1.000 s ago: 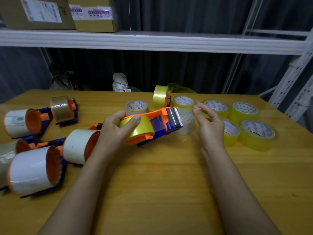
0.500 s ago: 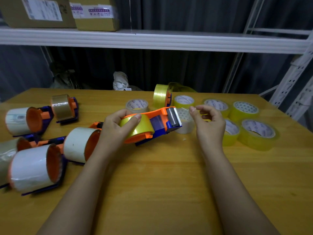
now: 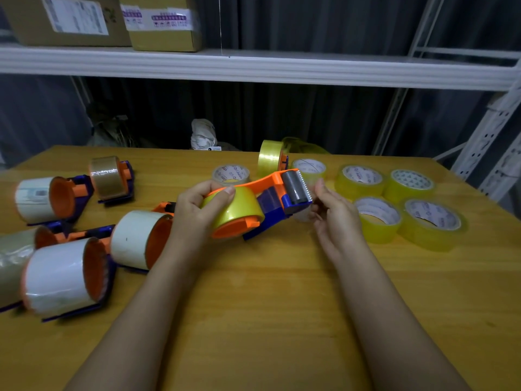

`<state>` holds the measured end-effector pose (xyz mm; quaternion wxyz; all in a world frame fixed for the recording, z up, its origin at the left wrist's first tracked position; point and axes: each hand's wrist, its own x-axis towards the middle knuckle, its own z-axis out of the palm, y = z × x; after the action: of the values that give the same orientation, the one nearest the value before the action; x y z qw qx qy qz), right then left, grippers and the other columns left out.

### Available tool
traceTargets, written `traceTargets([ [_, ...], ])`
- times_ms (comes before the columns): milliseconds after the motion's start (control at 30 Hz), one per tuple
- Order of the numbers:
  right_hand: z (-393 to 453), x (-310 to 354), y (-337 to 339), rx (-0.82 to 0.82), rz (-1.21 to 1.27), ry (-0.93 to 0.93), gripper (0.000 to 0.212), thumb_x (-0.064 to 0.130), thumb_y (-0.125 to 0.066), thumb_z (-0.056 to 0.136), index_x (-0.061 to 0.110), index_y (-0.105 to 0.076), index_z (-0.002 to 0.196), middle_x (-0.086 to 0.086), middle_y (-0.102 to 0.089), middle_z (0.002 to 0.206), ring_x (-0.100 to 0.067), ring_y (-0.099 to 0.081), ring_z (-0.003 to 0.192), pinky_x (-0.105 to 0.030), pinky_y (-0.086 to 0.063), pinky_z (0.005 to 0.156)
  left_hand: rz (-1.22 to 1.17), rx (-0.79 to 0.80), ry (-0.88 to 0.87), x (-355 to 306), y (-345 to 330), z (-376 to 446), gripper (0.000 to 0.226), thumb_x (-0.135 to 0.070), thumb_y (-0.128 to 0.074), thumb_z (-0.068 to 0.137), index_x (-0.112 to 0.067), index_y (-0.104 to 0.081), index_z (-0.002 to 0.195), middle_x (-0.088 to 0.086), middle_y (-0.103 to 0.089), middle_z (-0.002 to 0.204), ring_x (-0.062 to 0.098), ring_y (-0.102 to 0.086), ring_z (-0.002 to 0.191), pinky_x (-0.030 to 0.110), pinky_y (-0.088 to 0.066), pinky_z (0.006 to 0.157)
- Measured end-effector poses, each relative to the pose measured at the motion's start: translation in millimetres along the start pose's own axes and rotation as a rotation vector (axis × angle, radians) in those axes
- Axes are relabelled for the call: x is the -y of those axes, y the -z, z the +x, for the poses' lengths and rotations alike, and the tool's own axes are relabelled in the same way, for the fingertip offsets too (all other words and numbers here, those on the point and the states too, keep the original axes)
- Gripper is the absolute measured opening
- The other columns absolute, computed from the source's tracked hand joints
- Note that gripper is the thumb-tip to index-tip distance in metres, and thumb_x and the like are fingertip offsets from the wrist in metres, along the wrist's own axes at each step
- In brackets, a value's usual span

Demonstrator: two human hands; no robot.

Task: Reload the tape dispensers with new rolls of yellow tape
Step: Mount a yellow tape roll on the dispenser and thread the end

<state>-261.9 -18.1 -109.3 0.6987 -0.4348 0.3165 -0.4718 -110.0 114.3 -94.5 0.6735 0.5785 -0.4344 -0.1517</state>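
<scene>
Right hand (image 3: 334, 218) has moved in w/ loosely curled fingers, empty, to the dispenser (image 3: 270, 198) roller; left hand (image 3: 194, 213) still grips its yellow roll (image 3: 235, 208), so threading's prob next.

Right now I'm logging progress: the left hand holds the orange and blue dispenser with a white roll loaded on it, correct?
Not quite. The head view shows the left hand holding the orange and blue dispenser, but the roll loaded on it is yellow, not white.

Wooden table (image 3: 282, 320), white metal shelf (image 3: 282, 70) (boxes (image 3: 112, 21) on top), dark curtain (image 3: 282, 119)
</scene>
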Motion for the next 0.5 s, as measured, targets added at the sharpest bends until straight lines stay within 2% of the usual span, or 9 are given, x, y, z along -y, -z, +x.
traceTargets([
  [67, -1.9, -0.4, -3.3, 0.036, 0.051, -0.043, 0.016, 0.020, -0.059, 0.094, 0.007, -0.067, 0.100, 0.004, -0.064, 0.075, -0.002, -0.054, 0.057, -0.017, -0.043, 0.055, -0.027, -0.006, 0.010, 0.4, -0.8, 0.5, 0.013, -0.029, -0.058, 0.078, -0.019, -0.060, 0.070, -0.014, -0.062, 0.065, 0.000, -0.060, 0.060, 0.015, -0.043, 0.043],
  [133, -2.8, -2.8, -7.2, 0.056, 0.057, -0.061, 0.017, 0.018, -0.056, 0.095, 0.008, -0.067, 0.105, 0.000, -0.065, 0.083, -0.007, -0.056, 0.067, -0.021, -0.043, 0.061, -0.037, 0.001, 0.010, 1.1, -1.5, 1.6, 0.013, -0.030, -0.058, 0.077, -0.023, -0.060, 0.067, -0.013, -0.063, 0.064, 0.002, -0.060, 0.059, 0.017, -0.044, 0.044],
  [300, -9.1, -6.1, -14.2, 0.082, 0.067, -0.149, 0.022, 0.011, -0.044, 0.097, 0.017, -0.065, 0.098, -0.001, -0.068, 0.085, -0.015, -0.058, 0.086, -0.028, -0.045, 0.073, -0.061, 0.007, 0.022, 1.9, -4.3, 2.0, 0.017, -0.032, -0.059, 0.076, -0.027, -0.061, 0.061, -0.011, -0.062, 0.063, 0.003, -0.059, 0.058, 0.018, -0.045, 0.045],
  [400, -8.8, -7.0, -15.6, 0.198, 0.201, -0.255, 0.033, 0.014, -0.042, 0.096, 0.012, -0.059, 0.124, -0.011, -0.065, 0.115, -0.022, -0.057, 0.104, -0.034, -0.048, 0.084, -0.086, -0.014, 0.029, 2.6, -5.0, 3.2, 0.018, -0.036, -0.062, 0.073, -0.028, -0.060, 0.057, -0.011, -0.060, 0.061, 0.005, -0.057, 0.058, 0.019, -0.044, 0.047],
  [500, -7.5, -6.2, -17.9, 0.234, 0.344, -0.285, 0.056, 0.015, -0.050, 0.087, 0.011, -0.044, 0.142, -0.020, -0.051, 0.139, -0.030, -0.050, 0.118, -0.044, -0.040, 0.104, -0.134, -0.033, 0.049, 3.9, -7.8, 3.6, 0.018, -0.033, -0.059, 0.076, -0.024, -0.058, 0.060, -0.011, -0.059, 0.060, 0.007, -0.058, 0.057, 0.019, -0.044, 0.046],
])
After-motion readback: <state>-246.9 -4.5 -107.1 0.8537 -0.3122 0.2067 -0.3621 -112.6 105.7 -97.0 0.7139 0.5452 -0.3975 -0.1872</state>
